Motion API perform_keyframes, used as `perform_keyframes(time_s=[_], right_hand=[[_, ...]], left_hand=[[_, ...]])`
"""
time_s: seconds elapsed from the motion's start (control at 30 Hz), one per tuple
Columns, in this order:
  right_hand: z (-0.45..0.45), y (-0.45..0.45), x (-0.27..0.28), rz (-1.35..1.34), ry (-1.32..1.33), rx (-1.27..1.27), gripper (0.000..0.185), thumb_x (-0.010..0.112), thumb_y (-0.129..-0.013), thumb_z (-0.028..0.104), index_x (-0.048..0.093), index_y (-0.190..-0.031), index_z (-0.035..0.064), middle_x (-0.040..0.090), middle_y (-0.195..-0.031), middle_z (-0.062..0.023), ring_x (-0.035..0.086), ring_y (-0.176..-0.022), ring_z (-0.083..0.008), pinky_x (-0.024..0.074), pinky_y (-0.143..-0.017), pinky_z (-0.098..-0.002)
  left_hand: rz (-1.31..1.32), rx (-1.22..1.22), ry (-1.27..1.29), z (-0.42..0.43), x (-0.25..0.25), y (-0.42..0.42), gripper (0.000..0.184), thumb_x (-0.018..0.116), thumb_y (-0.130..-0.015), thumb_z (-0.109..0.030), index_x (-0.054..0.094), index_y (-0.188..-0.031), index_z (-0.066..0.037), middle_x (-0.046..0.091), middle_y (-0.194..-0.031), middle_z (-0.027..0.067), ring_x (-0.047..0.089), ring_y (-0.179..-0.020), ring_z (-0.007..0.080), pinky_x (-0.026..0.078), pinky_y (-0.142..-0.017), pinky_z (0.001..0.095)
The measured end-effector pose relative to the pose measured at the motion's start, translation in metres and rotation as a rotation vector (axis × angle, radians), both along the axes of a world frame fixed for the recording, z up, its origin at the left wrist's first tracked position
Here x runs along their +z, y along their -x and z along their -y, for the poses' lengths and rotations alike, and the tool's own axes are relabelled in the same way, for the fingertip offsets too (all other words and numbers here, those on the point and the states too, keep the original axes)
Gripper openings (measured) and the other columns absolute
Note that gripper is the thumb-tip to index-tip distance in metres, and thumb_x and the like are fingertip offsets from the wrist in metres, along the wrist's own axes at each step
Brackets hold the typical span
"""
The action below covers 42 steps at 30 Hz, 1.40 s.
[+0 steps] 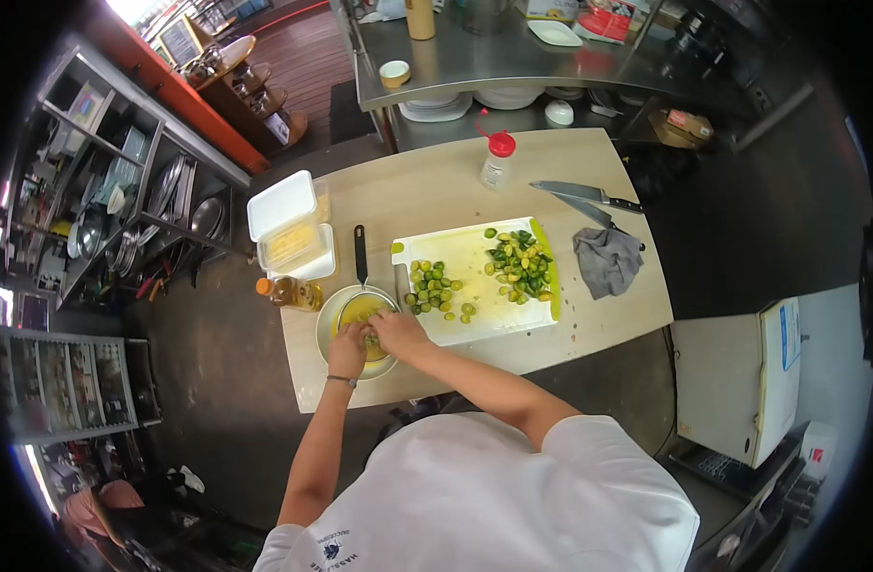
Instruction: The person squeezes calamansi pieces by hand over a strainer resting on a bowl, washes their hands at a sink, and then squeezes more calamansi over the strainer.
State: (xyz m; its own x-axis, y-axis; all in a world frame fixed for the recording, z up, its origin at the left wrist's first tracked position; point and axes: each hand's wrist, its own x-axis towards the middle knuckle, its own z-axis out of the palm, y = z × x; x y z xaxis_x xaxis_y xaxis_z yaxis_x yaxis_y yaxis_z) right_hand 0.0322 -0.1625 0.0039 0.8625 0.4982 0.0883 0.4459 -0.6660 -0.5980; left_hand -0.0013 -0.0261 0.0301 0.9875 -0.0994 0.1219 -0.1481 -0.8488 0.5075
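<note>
I wear a white shirt whose short, loose sleeves leave my forearms bare. On its left side sits a small dark-blue emblem with dark lettering around it, upside down from where I look. A thin dark band circles my left wrist, and my left hand and right hand are both bare.

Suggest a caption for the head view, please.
Left hand and right hand together over a black-handled strainer and bowl, beside small citrus fruits on a cutting board.
</note>
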Motion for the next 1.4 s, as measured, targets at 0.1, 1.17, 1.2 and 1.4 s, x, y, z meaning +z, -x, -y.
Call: perform_keyframes(time_s=[0.1,1.17,1.2,1.4], right_hand=[[0.034,0.002,0.022,-0.039,-0.106,-0.055,0.011,0.054,-0.078,0.017,0.056,-0.083,0.0074,0.054,-0.081,-0.0093,0.059,-0.073,-0.0268,0.0482,-0.06,-0.0362],[0.226,0.009,-0.01,-0.125,-0.082,-0.301,0.025,0.057,-0.078,0.013,0.056,-0.102,0.0066,0.054,-0.094,-0.0118,0.055,-0.089,-0.0269,0.0464,-0.07,-0.0373],[0.205,0.011,-0.003,-0.118,-0.099,-0.284,0.026,0.057,-0.077,0.012,0.055,-0.102,0.0069,0.052,-0.095,-0.0126,0.054,-0.089,-0.0276,0.0468,-0.07,-0.038],[0.152,-0.004,-0.044,-0.052,0.05,-0.107,0.03,0.055,-0.075,0.01,0.051,-0.104,0.0043,0.048,-0.097,-0.0163,0.054,-0.085,-0.0313,0.0481,-0.07,-0.0373]], left_hand=[[-0.024,0.079,0.068,0.015,0.013,-0.002,0.011,0.054,-0.079,-0.011,0.061,-0.086,-0.006,0.058,-0.079,0.0147,0.057,-0.069,0.0316,0.046,-0.063,0.0393],[-0.584,0.255,0.949,0.108,-0.005,-0.056,0.026,0.056,-0.086,-0.019,0.059,-0.1,0.003,0.062,-0.075,0.0065,0.06,-0.07,0.0139,0.048,-0.064,0.0256],[-0.563,0.314,1.049,0.101,-0.008,-0.039,0.026,0.055,-0.086,-0.018,0.058,-0.1,0.004,0.061,-0.074,0.0056,0.06,-0.07,0.0143,0.048,-0.066,0.0253],[-0.567,0.503,1.551,0.105,0.006,0.002,0.023,0.053,-0.087,-0.015,0.056,-0.102,0.002,0.06,-0.08,0.0056,0.061,-0.074,0.0161,0.048,-0.074,0.027]])
